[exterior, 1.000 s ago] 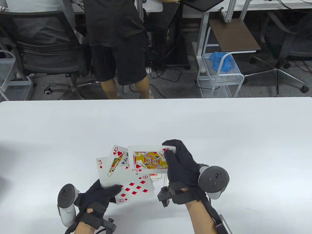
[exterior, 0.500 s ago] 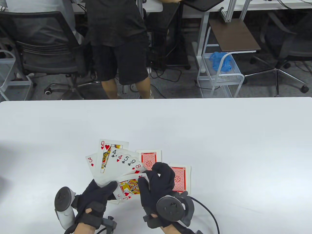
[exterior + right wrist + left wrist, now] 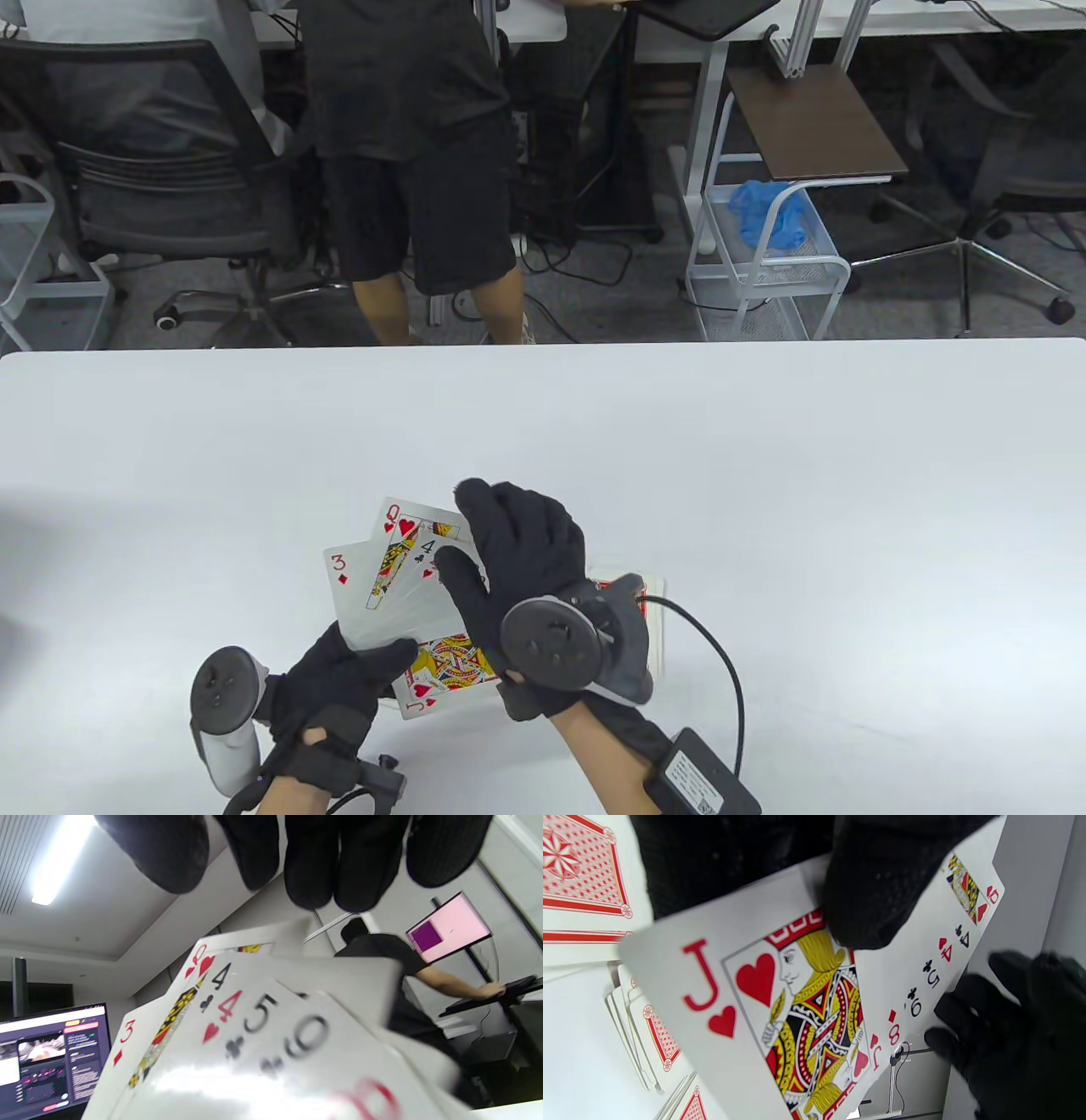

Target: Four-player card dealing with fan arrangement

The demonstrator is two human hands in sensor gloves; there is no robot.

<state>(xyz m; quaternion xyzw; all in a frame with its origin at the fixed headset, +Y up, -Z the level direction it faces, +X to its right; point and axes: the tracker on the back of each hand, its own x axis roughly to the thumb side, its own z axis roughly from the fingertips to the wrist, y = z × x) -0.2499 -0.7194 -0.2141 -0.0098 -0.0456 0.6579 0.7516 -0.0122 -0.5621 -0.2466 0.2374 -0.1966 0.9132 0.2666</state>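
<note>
Fan of face-up playing cards [image 3: 399, 586], near tabletop's [image 3: 764, 467] front edge: black-gloved left hand [image 3: 335, 679] pinches base; black-gloved right hand [image 3: 517, 552], fingers extended over top, should spread indices evenly, lightly.

Above the bench [image 3: 764, 475] near its front edge, the left hand [image 3: 339, 679] holds a card fan [image 3: 373, 586]; the right hand [image 3: 517, 552] lies over the fan's right side, a face-down pile [image 3: 653, 594] just right behind it

Bright ceiling light [image 3: 53, 868], blurred, glary cards [image 3: 271, 1052]
</note>
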